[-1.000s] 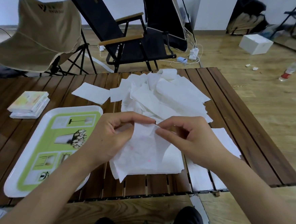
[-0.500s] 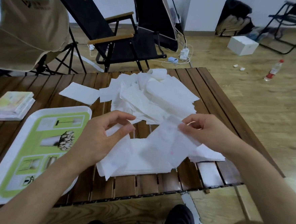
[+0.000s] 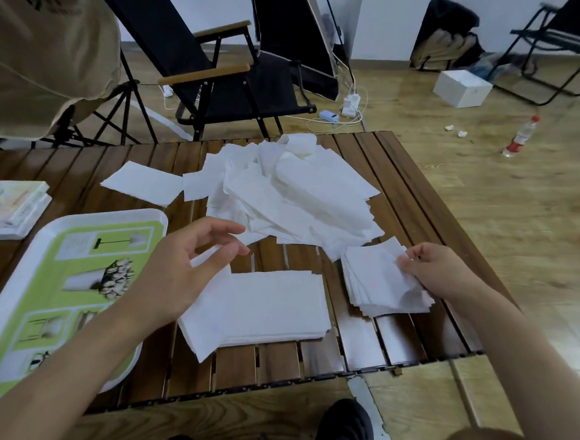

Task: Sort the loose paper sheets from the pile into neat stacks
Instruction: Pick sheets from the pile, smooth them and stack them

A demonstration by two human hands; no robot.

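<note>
One stack (image 3: 275,308) under left hand (image 3: 182,267) — right hand (image 3: 439,268) pinches second stack (image 3: 373,280).

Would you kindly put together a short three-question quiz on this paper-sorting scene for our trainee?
1. True or false: the left hand has its fingers spread and grips nothing.
2. What does the right hand pinch? A. a sheet on the right stack; B. the tray; C. a bottle.
3. How many sorted stacks lie between the pile and the person?

Key: 1. True. 2. A. 3. Two: the middle stack and the right stack.
</note>
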